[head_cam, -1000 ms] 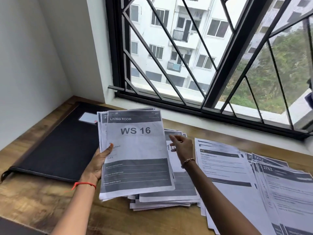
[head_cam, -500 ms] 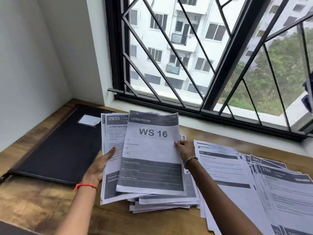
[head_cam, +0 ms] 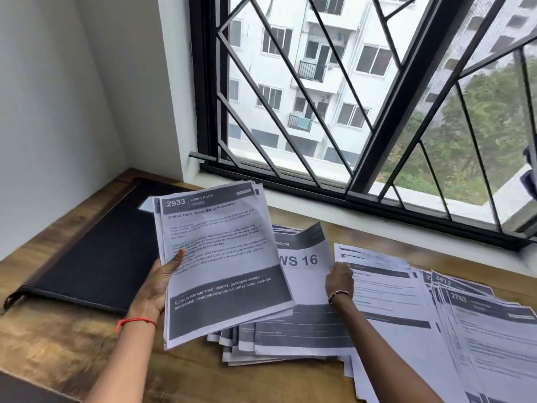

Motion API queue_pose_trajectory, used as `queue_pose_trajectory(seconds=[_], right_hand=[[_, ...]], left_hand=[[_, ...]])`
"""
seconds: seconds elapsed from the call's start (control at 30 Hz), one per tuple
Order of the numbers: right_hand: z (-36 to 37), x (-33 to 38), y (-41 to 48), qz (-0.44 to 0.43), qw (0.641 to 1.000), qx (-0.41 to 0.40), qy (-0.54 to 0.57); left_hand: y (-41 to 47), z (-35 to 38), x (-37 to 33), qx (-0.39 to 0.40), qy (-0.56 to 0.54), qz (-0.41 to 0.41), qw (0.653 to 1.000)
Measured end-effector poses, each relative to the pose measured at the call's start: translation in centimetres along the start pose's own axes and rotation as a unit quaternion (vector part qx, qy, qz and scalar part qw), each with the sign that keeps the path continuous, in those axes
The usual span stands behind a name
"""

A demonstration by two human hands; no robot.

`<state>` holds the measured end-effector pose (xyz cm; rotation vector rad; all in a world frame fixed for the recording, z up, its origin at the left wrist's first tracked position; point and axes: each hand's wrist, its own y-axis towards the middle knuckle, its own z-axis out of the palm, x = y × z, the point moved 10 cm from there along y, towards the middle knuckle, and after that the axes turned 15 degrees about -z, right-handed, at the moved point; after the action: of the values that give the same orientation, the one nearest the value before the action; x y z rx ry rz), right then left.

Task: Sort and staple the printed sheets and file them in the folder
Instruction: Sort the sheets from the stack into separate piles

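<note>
Left hand: your left hand [head_cam: 157, 283] holds the 2933 bunch [head_cam: 220, 257] off the table [head_cam: 58, 344], fingers curled round its left edge.
Right hand: your right hand [head_cam: 338, 282] pinches the right edge of the WS 16 sheet [head_cam: 305, 260], which is on the middle pile [head_cam: 261, 353].
Folder: the black folder [head_cam: 96, 257] lies shut on the table, left of the sheets.
More sheets: spread sheets [head_cam: 479, 330] lie at the right.

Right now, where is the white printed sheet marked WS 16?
Head view, centre: the white WS 16 sheet sits atop the middle paper pile, partly behind the 2933 bundle the left hand holds; the right hand holds its right edge.
</note>
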<state>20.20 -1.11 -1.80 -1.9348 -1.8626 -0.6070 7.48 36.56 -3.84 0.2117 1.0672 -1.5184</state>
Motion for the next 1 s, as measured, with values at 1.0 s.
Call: queue_pose_trajectory(seconds=[1.0], right_hand=[[-2.5,6.4,-1.4,-0.113,0.954,-0.035,0.276]], left_hand=[[1.0,5.4,5.7,0.048,0.024,-0.107,0.993]])
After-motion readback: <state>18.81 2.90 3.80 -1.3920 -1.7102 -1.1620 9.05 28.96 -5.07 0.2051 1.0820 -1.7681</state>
